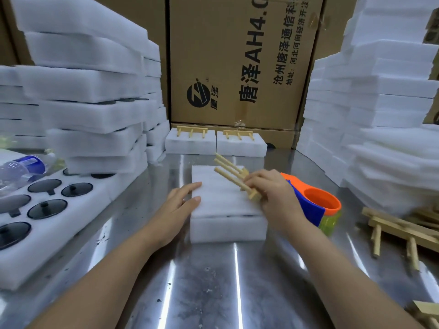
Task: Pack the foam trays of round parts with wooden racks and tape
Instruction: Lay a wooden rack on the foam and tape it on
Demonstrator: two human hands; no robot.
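Foam block (223, 205) between hands: left hand (180, 203) flat alongside, right hand (273, 198) gripping wooden rack (234, 173).

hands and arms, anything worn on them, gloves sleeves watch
Nothing worn that shows. The left hand and right hand are bare, no gloves, rings or tape. Both forearms are bare up to the frame edge: no sleeves, watch or bands visible.

A foam block (225, 205) sits mid-table (204, 281), the left hand (180, 203) at its left edge, the right hand (273, 198) holding a wooden rack (234, 173) over it. Behind lie 2 foam blocks (215, 143) — each topped by a rack. A tape dispenser (316, 205) lies just right; loose racks (403, 231) farther right.
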